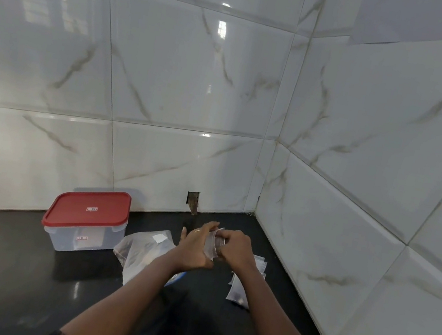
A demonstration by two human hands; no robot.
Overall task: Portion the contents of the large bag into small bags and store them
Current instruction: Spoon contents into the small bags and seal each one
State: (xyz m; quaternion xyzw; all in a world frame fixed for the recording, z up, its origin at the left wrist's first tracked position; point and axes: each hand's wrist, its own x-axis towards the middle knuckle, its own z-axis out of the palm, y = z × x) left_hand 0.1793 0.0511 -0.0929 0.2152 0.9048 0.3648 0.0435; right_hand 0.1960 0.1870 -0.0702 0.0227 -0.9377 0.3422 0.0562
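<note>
A small clear bag (pixel 213 243) with something dark inside is held above the black counter (pixel 5 262) between both hands. My left hand (pixel 195 248) grips its left side and my right hand (pixel 236 248) pinches its right side. The large clear bag (pixel 140 250), with a white label, lies flat on the counter under my left forearm. Small filled bags (pixel 241 290) lie to the right, partly hidden by my right arm. A clear storage box with a red lid (pixel 88 210) stands shut at the left by the wall.
White marble-look tiled walls meet in a corner (pixel 257 212) behind the work spot. A small broken hole (pixel 193 201) shows in the back wall at counter level. Something blue (pixel 175 279) peeks out under my left forearm.
</note>
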